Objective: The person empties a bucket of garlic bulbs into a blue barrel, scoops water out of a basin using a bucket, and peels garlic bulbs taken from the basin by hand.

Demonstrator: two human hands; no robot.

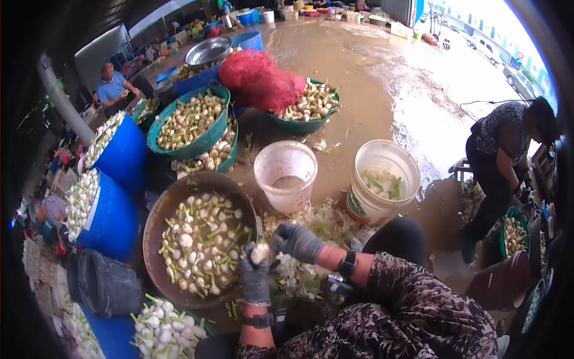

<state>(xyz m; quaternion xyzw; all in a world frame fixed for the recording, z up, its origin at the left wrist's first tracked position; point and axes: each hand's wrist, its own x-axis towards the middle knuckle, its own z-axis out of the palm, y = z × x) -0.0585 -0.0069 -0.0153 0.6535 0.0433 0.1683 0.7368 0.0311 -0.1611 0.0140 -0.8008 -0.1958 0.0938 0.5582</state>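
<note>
A pale garlic bulb [260,252] sits at the fingertips of the gloved left hand [256,278], which grasps it beside the right rim of a wide, round basin [153,263]. The gloved right hand [297,242] is just right of the bulb, its fingers curled; whether it grips anything is hidden. Both wrists carry dark bands.

The basin stands on the wet floor [359,66] and holds many bulbs with short green stems in murky water. Loose peelings [317,224] cover the floor behind and below the right hand. Beyond them stand two buckets: a whitish one [286,197] near the basin's far right rim, and a larger white one [373,209] to its right, with pale and green pieces inside.

Left of the basin, blue tubs [113,221] hold heaped bulbs, and dark buckets [110,281] stand near its lower left rim. A pile of white bulbs [167,329] lies below it. Past the basin's far rim are green tubs [209,139] of bulbs and a red mesh sack [260,81].

At the right, a person [499,155] bends over a green basket [507,239] of bulbs; another person [113,90] sits at the far left.
</note>
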